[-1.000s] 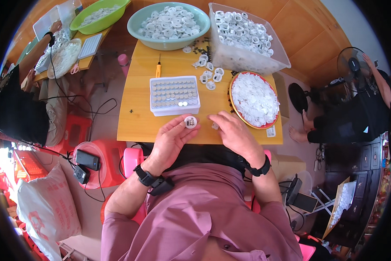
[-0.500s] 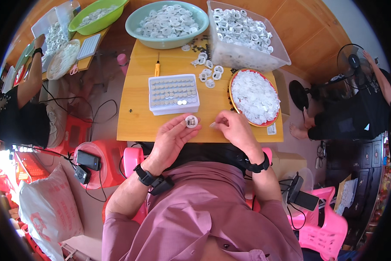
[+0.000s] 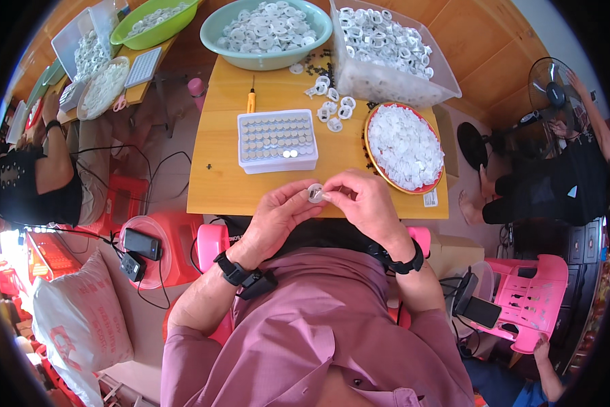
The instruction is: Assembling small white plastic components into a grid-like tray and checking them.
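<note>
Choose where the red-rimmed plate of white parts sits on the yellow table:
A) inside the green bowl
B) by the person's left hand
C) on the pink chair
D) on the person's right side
D: the plate lies on the table beyond the right hand, right of the white tray.

both hands together at chest, left hand cupped, right hand fingertips pinched, wrists bent inward

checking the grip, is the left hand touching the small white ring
Touching. The head view shows the left hand with its fingertips closed on the small white ring, no gap between them.
</note>
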`<state>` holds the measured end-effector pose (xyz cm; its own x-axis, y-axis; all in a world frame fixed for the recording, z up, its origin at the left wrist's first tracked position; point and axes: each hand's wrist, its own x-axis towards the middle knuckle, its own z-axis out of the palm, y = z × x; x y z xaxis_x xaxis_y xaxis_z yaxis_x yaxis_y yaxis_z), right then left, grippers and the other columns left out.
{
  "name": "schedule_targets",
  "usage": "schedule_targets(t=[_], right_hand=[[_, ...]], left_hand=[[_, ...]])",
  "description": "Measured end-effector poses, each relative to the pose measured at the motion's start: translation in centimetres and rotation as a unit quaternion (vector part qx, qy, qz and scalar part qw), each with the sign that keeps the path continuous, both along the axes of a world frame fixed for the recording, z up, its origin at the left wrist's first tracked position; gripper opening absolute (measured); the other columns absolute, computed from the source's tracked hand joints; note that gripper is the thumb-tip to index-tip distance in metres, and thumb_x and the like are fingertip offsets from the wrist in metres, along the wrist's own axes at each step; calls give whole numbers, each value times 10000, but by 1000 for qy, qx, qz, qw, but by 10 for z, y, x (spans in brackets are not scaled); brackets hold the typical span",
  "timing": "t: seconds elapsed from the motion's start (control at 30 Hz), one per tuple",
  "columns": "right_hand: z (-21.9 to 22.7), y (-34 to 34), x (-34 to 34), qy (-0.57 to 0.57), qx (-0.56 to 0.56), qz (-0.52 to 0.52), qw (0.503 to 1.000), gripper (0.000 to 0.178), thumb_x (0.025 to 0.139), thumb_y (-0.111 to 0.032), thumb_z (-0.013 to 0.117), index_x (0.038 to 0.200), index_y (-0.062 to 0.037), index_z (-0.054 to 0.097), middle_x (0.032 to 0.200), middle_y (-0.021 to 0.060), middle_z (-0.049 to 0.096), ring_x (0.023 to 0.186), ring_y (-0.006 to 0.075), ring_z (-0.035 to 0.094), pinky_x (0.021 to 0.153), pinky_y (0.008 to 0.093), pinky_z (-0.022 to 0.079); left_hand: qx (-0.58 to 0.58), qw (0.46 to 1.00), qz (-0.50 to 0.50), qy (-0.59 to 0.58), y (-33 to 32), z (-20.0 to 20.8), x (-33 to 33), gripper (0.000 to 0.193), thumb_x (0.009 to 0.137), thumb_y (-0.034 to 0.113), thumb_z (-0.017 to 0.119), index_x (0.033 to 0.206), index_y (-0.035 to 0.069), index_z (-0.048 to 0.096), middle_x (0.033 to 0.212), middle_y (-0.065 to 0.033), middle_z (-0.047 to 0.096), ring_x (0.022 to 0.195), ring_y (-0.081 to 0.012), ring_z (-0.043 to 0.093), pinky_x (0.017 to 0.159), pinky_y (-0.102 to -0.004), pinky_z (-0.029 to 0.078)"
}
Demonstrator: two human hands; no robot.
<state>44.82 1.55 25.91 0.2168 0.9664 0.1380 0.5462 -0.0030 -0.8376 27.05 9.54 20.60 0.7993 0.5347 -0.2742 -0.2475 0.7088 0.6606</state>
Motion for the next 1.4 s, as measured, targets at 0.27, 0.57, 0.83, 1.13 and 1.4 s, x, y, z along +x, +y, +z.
schedule_targets(t=[0.27, 0.57, 0.83, 1.13, 1.4], right_hand=[[-4, 4, -5, -61, 3, -1, 998, 58, 838, -60, 696, 885, -28, 691, 828, 119, 689, 711, 278, 676, 631, 360, 522], [-7, 4, -5, -73, 15, 5, 997, 46, 835, -65, 690, 871, -35, 689, 820, 119, 686, 716, 300, 670, 629, 375, 520], [-15, 3, -6, 14, -10, -6, 1000, 89, 853, -90, 708, 898, -21, 676, 828, 108, 704, 731, 251, 708, 635, 340, 534], [-13, 2, 5, 132, -97, 5, 987, 190, 867, -133, 743, 953, 31, 698, 822, 123, 746, 786, 163, 738, 699, 274, 556], [-10, 2, 1, 126, -111, 17, 986, 110, 864, -30, 723, 953, 32, 702, 820, 32, 717, 736, 69, 663, 666, 231, 523]], left_hand=[[-7, 1000, 8, 3, 0, -1, 0, 350, 1048, 148, 528, 1339, -46, 527, 1210, -110, 655, 1088, -168, 657, 997, -298, 537], [4, 1000, 8, 3, -2, -2, 1, 350, 1048, 153, 530, 1335, -49, 530, 1208, -109, 654, 1094, -169, 655, 991, -298, 541], [190, 980, 23, 60, -6, -4, 4, 317, 1030, 74, 545, 1312, -71, 533, 1167, -129, 667, 1053, -172, 663, 972, -315, 547], [245, 966, 54, 64, -13, -1, 7, 199, 1026, 35, 532, 1204, -35, 478, 1102, -158, 669, 1036, -187, 664, 931, -328, 567], [296, 950, 59, 84, -13, -7, 5, 143, 1029, 42, 529, 1148, -33, 500, 1075, -149, 675, 986, -171, 673, 893, -314, 570]])
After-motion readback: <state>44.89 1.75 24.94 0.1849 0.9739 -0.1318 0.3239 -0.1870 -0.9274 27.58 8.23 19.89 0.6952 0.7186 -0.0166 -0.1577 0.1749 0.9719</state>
